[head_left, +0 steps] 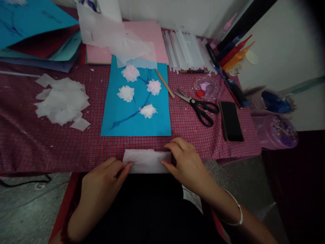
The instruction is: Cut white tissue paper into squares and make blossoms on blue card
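A folded strip of white tissue paper (146, 160) lies along the front edge of the table, just above my lap. My left hand (104, 181) pinches its left end between thumb and fingers. At the right end, my right hand (186, 161) has its thumb on the paper and its fingers curled at the far corner. Beyond the strip is a blue sheet (122, 123) with a dark painted branch and several ruffled paper blossoms, among them a white blossom (148, 111). To the left sits a loose pile of cut white tissue pieces (62, 101).
Right of the blue sheet are black-handled scissors (200, 105), a wooden stick (165, 83) and a phone (231, 121). Glue sticks (185, 51) and paint tubes (238, 56) lie behind. Pink paper (142, 28) and stacked coloured sheets (50, 51) stand at the back. A purple tub (276, 132) stands right.
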Demonstrator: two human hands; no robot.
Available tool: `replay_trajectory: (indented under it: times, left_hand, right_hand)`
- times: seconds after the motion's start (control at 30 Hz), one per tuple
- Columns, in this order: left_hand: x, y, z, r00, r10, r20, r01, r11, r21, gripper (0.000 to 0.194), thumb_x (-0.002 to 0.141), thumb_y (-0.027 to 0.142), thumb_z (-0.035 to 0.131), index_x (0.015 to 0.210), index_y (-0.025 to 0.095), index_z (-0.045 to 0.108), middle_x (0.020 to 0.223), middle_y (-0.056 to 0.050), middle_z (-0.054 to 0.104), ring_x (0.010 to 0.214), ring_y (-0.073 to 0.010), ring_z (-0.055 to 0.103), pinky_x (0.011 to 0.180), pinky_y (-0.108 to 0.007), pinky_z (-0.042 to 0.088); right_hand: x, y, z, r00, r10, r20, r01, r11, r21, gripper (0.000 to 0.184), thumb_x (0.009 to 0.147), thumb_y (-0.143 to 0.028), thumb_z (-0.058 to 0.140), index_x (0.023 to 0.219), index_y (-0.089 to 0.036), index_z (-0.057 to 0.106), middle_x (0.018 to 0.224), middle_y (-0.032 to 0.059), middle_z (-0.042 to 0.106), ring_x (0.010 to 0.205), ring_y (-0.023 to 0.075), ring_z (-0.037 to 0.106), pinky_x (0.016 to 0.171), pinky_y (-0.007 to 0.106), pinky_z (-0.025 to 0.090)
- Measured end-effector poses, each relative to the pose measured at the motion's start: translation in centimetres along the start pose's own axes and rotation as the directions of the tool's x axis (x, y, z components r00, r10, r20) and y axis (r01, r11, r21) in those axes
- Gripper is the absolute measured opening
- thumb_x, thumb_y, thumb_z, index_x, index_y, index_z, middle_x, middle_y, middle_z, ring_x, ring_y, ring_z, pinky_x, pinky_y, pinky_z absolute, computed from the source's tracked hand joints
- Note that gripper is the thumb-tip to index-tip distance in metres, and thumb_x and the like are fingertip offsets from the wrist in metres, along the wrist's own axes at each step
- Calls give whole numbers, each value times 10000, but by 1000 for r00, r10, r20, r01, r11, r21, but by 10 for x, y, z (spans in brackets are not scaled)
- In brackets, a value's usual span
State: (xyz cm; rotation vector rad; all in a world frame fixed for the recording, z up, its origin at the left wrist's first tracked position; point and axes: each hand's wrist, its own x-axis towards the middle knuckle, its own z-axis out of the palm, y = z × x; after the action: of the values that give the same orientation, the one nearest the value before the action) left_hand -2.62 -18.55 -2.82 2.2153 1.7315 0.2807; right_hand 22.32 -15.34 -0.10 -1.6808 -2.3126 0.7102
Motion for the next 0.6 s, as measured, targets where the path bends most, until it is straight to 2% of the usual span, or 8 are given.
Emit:
replay_trajectory:
  times: [0.13,0.2,0.27,0.37,0.43,0.5,0.57,0.6]
  left_hand:
    - [-2,-5,-3,990,-137,-24,133,982,-133,239,826,445,597,760,223,536,673,11,577,581,-161,552,528,-270,366]
    - [1,-11,-11,978,-202,-54,183,952,-244,278,792,454,637,946,233,568,800,-10,629,660,-181,594,587,-280,433]
    - [7,-14,-26,980,-178,-92,137,930,-341,346,784,431,650,1066,245,575,927,-31,645,780,-204,619,691,-299,476]
    - [26,-6,-51,995,66,-70,-89,905,-416,406,742,399,694,1119,268,616,1117,-48,629,1003,-250,598,875,-347,459]
    - [40,9,-63,958,286,-5,-260,863,-433,548,673,390,753,1191,290,605,1233,-53,593,1116,-283,547,960,-393,415]
    - [53,26,-65,894,443,65,-379,826,-418,579,613,373,792,1162,286,629,1213,-63,613,1115,-304,538,961,-430,404]
    - [64,40,-59,853,509,116,-429,811,-398,385,640,333,763,1009,257,687,1063,-67,676,1004,-290,582,884,-416,437]
    - [70,44,-54,851,508,136,-419,812,-407,237,683,305,719,911,241,704,961,-61,698,911,-265,607,817,-382,458]
  right_hand:
    - [15,-4,6,989,-78,122,87,993,-75,43,839,-210,616,845,-173,595,924,57,576,871,207,543,762,339,417]
    - [15,-4,5,981,-120,152,125,992,-29,62,845,-150,576,789,-174,565,879,39,572,826,178,531,729,306,395]
    - [13,-4,1,973,-157,171,152,987,42,109,825,-76,529,785,-177,544,831,19,571,777,152,519,700,279,378]
    - [10,-9,-12,962,-219,165,200,972,121,179,787,-19,471,807,-187,528,765,-9,563,717,132,507,663,258,362]
    - [8,-18,-23,955,-257,148,241,963,118,196,786,-17,454,826,-193,531,771,-9,574,727,137,518,674,262,368]
    - [8,-31,-35,947,-289,139,278,956,94,199,792,-24,458,855,-192,545,817,6,603,781,151,543,721,276,390]
    - [10,-40,-45,934,-330,139,320,943,90,187,799,-39,478,870,-192,559,845,15,626,823,159,566,757,282,408]
    - [13,-40,-49,927,-349,137,336,935,109,173,808,-54,493,883,-193,564,854,14,636,828,155,576,761,275,418]
